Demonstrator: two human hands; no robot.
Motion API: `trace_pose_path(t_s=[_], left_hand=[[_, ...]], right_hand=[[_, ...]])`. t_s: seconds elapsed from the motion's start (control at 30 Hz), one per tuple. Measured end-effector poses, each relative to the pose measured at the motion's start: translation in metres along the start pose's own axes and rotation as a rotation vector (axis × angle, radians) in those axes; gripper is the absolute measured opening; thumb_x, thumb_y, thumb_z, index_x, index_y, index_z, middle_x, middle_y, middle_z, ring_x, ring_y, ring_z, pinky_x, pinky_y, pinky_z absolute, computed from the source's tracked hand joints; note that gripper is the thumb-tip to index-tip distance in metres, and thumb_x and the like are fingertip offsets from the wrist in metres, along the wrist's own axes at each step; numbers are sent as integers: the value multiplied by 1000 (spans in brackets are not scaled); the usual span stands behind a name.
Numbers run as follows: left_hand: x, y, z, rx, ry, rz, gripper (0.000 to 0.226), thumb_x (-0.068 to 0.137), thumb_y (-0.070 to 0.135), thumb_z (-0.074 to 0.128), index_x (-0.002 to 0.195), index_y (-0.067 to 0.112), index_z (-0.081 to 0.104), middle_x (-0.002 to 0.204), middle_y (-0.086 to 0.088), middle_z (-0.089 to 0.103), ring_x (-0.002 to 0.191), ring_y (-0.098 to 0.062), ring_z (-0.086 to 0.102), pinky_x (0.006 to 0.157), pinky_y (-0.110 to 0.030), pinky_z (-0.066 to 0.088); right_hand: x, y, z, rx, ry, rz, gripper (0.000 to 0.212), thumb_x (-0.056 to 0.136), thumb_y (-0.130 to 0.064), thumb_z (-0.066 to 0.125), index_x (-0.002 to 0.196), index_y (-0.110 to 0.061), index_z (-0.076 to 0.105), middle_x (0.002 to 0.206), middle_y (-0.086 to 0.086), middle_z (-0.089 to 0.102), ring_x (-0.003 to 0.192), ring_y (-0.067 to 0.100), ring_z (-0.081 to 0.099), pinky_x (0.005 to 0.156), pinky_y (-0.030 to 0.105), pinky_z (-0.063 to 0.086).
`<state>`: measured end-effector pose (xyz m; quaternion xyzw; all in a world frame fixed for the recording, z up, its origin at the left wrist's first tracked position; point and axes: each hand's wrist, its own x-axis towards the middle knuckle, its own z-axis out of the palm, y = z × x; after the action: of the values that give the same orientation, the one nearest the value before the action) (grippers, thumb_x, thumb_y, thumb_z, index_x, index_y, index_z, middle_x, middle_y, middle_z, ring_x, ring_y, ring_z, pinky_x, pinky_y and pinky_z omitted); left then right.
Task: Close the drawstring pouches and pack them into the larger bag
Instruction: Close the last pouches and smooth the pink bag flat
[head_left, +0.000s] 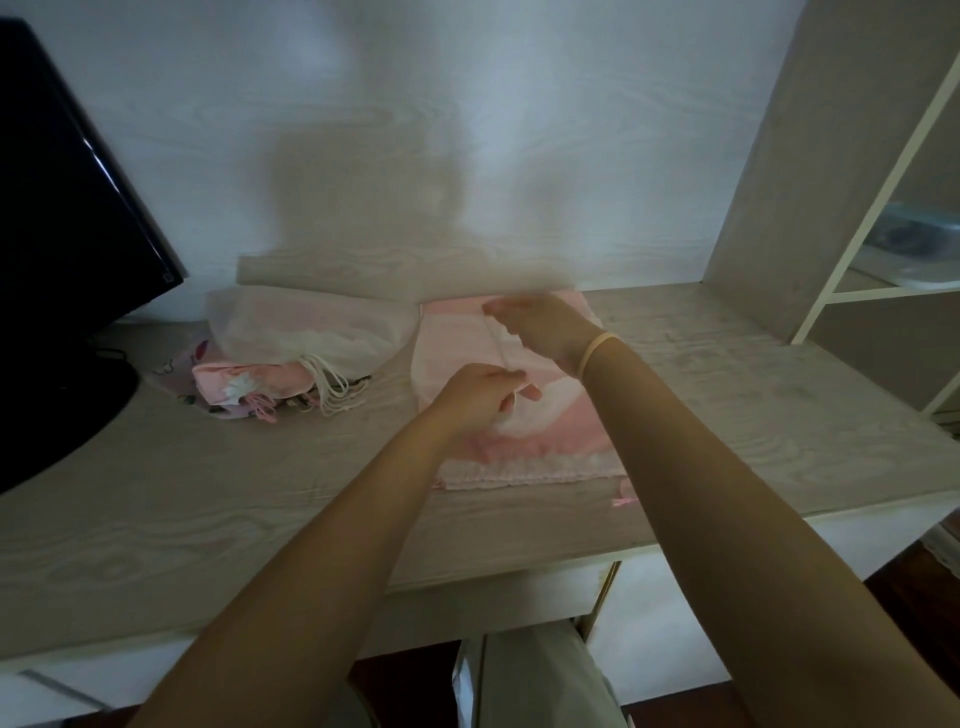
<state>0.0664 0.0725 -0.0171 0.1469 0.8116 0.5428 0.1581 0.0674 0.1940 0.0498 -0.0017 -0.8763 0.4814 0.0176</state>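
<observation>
Pouch cord (497, 348) prob. pinched taut btwn both hands.

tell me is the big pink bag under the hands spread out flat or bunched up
Spread flat. The pink bag lies smooth on the desk, its ruffled edge toward the person, beneath both hands.

The monitor (62, 208) at nine o'clock is cut off by the frame's edge. Motion blurs the right hand (545, 327), its fingers indistinct. The pile's (291, 364) lower pouches are mostly hidden.
</observation>
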Motion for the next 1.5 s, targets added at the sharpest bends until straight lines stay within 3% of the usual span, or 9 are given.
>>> trace_pose_path(t_s=[0.17, 0.3, 0.43, 0.63, 0.8, 0.9, 1.07, 1.27, 1.5], left_hand=[[7, 2, -9, -205, -7, -73, 35, 101, 25, 48, 92, 2, 73, 52, -1, 49, 46, -13, 34, 44, -22, 25], [13, -1, -11, -266, 10, -112, 39, 98, 20, 52, 107, -16, 64, 62, -8, 53, 47, -15, 40, 45, -23, 28], [10, 0, -12, -240, 40, -115, 32, 101, 18, 49, 90, -1, 72, 55, -1, 51, 49, -15, 39, 50, -26, 27], [9, -4, -15, -183, 90, -47, 31, 100, 21, 49, 90, 3, 73, 63, -2, 61, 50, -14, 51, 50, -25, 37], [6, -1, -14, -186, 104, -31, 26, 97, 20, 55, 86, 3, 73, 67, -5, 64, 53, -16, 54, 53, -26, 42], [4, -2, -15, -190, 108, -18, 20, 91, 17, 63, 79, 3, 71, 66, -7, 66, 55, -18, 56, 56, -29, 45], [3, -8, -20, -197, 111, -26, 17, 88, 16, 63, 85, 2, 73, 67, -6, 71, 61, -20, 61, 60, -30, 47], [3, -13, -21, -277, 95, -55, 19, 93, 14, 58, 87, 3, 71, 70, -9, 67, 62, -20, 60, 61, -30, 48], [1, -13, -21, -390, 119, -99, 15, 94, 12, 59, 92, 2, 70, 80, -14, 71, 65, -20, 66, 60, -27, 53]], right_hand=[[-6, 26, 0, 77, -44, 95, 32, 88, 7, 41, 103, 0, 69, 97, 22, 70, 84, 29, 66, 83, 36, 54], [-15, 32, 1, -81, -5, 5, 30, 92, -5, 42, 95, -6, 72, 84, 11, 70, 65, 19, 61, 64, 28, 52], [-20, 27, -12, -362, 72, -102, 26, 92, -19, 50, 89, -12, 75, 75, 2, 64, 59, 17, 49, 57, 27, 41], [-58, -3, -38, -716, -621, 28, 22, 92, -30, 58, 90, -16, 74, 84, -7, 72, 72, 5, 66, 84, 23, 49], [-37, 14, -23, -500, -148, 29, 23, 92, -28, 59, 94, -9, 72, 89, 2, 73, 73, 12, 68, 63, 24, 56], [-33, 27, -4, -540, -123, 27, 40, 88, -46, 61, 83, -9, 73, 78, 4, 72, 60, 13, 64, 51, 22, 49], [-33, 42, 17, -492, -36, -30, 49, 76, -51, 73, 91, -4, 75, 87, 14, 72, 72, 20, 61, 78, 37, 52], [-37, 47, 22, -321, 64, -38, 10, 84, -20, 71, 83, -10, 73, 77, 5, 68, 53, 7, 51, 55, 21, 47], [-43, 46, 19, -122, 36, 9, 19, 91, -20, 59, 82, -7, 70, 62, 3, 59, 48, 12, 49, 44, 18, 40]])
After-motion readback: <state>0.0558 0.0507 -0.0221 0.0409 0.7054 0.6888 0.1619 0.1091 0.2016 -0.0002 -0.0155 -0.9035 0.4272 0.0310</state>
